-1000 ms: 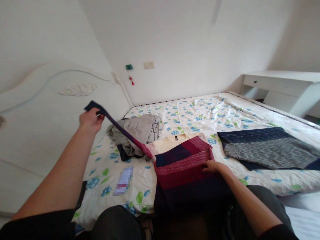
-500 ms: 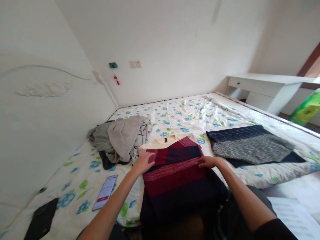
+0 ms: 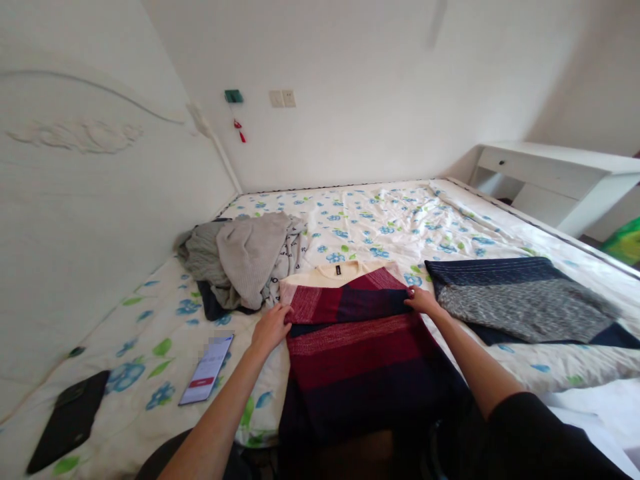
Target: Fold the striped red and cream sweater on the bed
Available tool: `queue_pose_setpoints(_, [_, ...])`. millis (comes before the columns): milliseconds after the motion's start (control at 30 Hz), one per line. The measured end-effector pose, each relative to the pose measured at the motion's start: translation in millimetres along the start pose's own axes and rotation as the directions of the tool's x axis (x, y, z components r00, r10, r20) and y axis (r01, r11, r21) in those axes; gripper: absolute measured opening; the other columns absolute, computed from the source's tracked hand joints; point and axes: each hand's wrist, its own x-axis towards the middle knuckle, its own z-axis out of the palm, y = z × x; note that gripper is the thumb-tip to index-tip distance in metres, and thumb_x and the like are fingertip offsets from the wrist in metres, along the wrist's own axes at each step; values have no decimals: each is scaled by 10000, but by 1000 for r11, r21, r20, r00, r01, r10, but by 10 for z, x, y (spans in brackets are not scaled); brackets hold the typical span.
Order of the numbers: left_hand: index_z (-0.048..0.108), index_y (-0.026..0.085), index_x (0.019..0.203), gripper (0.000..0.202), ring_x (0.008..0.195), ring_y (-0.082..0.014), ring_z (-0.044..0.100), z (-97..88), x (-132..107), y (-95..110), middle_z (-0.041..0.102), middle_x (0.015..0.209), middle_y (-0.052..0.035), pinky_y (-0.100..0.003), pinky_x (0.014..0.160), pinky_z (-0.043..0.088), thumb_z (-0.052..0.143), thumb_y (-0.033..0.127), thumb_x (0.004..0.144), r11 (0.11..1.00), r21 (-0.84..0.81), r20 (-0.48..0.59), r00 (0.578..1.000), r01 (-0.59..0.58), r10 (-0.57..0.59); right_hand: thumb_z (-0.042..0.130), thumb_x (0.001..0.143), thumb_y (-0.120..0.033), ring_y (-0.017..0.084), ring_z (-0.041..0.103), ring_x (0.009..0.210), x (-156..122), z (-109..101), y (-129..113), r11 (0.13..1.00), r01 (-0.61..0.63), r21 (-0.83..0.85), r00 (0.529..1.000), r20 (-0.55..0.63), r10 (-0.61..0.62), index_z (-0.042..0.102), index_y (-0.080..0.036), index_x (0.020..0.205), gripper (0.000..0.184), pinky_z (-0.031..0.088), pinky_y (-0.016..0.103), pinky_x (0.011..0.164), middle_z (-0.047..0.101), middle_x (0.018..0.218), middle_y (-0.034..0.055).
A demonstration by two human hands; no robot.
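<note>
Left hand [image 3: 270, 330] lies palm down at the left edge of the striped knit sweater [image 3: 353, 353], its fingers curling onto the red band, while the right hand [image 3: 423, 301] reaches in from the other side, its fingertips [image 3: 413, 297] on the sweater's upper fold near the navy band. The hands are well apart, with the sweater between them, and neither is closed in a fist; whether either is pinching the knit, I cannot tell. The sweater lies flat on the bed, folded across its middle, in bands of red and navy, its lower part running down toward the person's lap. A cream garment [image 3: 340, 275] with a dark neck label shows just beyond it. To the right lies a navy and grey knit garment [image 3: 520, 300], spread flat, and to the left a rumpled pile of grey clothing [image 3: 240, 257]. Nearer the left hand are a smartphone [image 3: 206, 370] with a lit screen and a black flat case [image 3: 69, 420], both on the floral bedsheet [image 3: 380, 223]. Beyond are a carved white headboard [image 3: 75, 135], a wall switch plate [image 3: 281, 99], and a white desk [image 3: 555, 170].
</note>
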Motion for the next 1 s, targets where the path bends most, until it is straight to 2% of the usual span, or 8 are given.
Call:
queue_pose_setpoints(233, [744,206,1110,243,1139,-304,749,-24,74,-39,794,1223,-132,-359,930,505,554,162,965,1000,2,66,998,18,-18,788,940,-386,339,805,1153,214,-63,38,995,-89,-55,989,114,95,846,-147,1178,342,605,345,908,846,1166,190])
queue_pose_setpoints(400, [723,229,1043,142,1069,-286,762,-133,143,-193,815,1132,-94,-328,827,494,610,267,966,997,9,23,997,74,-75,696,1014,-532,363,783,1217,311,-268,55,996,-88,-17,996,16,88,884,-223,1164,392,594,389,981,838,1205,171])
queue_pose_setpoints(500, [731,247,986,92,1040,-266,766,-85,149,-238,826,1078,-59,-311,810,489,662,240,926,1000,20,147,989,23,-25,739,992,-459,378,764,1245,319,-289,20,994,-94,-57,995,-31,92,846,-167,1272,418,581,405,1006,805,1300,221])
queue_pose_setpoints(633, [735,251,908,139,1016,-253,769,30,151,-232,832,1040,-49,-311,793,471,619,178,937,999,54,290,957,-2,-14,735,998,-333,310,755,1242,352,-192,-101,995,79,-66,995,-59,-83,773,-163,1408,445,546,349,1022,805,1323,175])
queue_pose_setpoints(767, [714,256,930,124,1006,-249,762,58,164,-237,826,1023,-40,-320,783,451,612,190,957,999,48,281,960,-9,-5,848,900,-331,280,771,1082,422,-60,-192,972,207,-109,971,142,-191,848,-174,1158,302,520,294,876,840,1141,118])
queue_pose_setpoints(867, [682,263,988,93,996,-248,755,67,160,-230,822,1029,-25,-319,759,434,708,232,904,1000,24,290,957,-15,7,857,878,-301,246,757,959,483,-26,-195,962,244,-121,952,219,-214,845,-188,974,149,481,276,801,831,986,72])
queue_pose_setpoints(933, [668,268,1009,134,994,-245,753,84,154,-203,822,1050,-22,-316,746,426,735,272,894,1000,26,297,955,-6,-2,836,902,-294,227,747,929,535,-53,-185,963,255,-91,950,209,-232,836,-199,946,105,468,269,797,825,957,54])
queue_pose_setpoints(1000, [670,269,1005,88,1006,-246,755,98,153,-164,824,1064,-27,-316,748,422,695,272,920,999,50,289,957,10,-24,814,926,-280,228,746,954,598,-114,-180,972,230,-43,968,114,-224,832,-196,1012,122,472,269,819,830,1005,66])
